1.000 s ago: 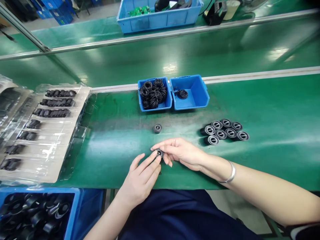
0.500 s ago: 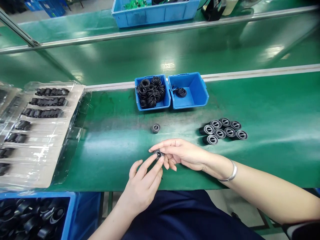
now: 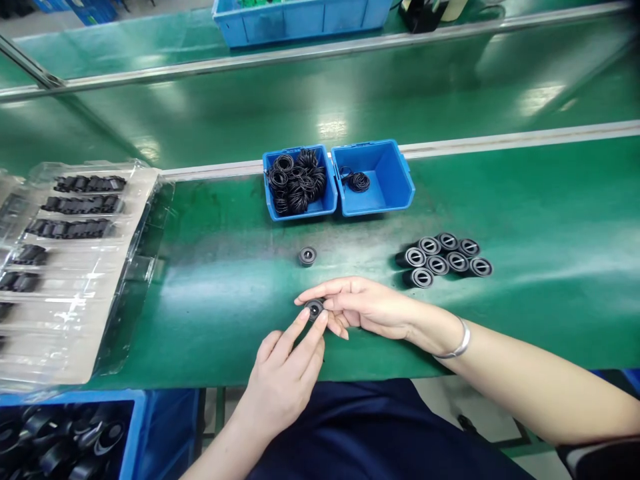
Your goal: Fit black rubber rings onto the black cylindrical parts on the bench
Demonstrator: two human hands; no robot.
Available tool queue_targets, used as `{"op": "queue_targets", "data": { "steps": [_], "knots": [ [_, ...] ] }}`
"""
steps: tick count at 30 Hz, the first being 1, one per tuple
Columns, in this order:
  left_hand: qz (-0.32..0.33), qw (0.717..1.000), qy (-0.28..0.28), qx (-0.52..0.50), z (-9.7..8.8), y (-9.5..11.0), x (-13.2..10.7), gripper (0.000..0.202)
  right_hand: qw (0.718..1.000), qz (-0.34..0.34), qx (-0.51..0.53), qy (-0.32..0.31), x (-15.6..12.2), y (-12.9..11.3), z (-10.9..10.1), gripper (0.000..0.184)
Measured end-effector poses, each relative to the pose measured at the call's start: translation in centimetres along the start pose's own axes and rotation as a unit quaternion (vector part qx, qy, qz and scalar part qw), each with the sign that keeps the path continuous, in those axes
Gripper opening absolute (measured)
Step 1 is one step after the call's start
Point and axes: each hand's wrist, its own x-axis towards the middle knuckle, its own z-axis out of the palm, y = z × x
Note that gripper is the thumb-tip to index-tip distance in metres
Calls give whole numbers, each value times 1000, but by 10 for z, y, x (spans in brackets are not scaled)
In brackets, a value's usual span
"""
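Note:
My left hand (image 3: 283, 380) and my right hand (image 3: 363, 308) meet above the green mat (image 3: 210, 333), pinching a small black rubber part with a grey ring (image 3: 314, 309) between their fingertips. A matching part (image 3: 307, 256) stands alone on the mat just beyond my hands. Further right lies a tight group of several such parts (image 3: 443, 257). A blue bin of black O-rings (image 3: 300, 212) is joined to a blue bin holding only a few O-rings (image 3: 383, 193).
A clear blister tray (image 3: 100, 300) with rows of black parts lies at the left. A blue crate of black parts (image 3: 75, 397) sits at the lower left edge. A raised rail (image 3: 520, 141) runs behind the mat. Another blue crate (image 3: 300, 23) stands on a further bench.
The view has drifted, so the bench items sit slightly higher and further left. Both hands keep hold of the same part, and my left fingers have shifted on it.

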Motion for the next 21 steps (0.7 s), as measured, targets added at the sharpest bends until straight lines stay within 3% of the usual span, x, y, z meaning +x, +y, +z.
{"op": "queue_targets", "data": {
  "steps": [9,16,21],
  "knots": [
    [11,999,11,-31,2,-4,-5,27,1000,-10,-7,16,2,1,2,32],
    [13,1000,-3,-14,-2,0,1,27,996,-27,-55,69,7,6,9,24],
    [6,1000,3,-4,0,0,0,29,998,2,-22,64,8,7,11,29]
  ]
}}
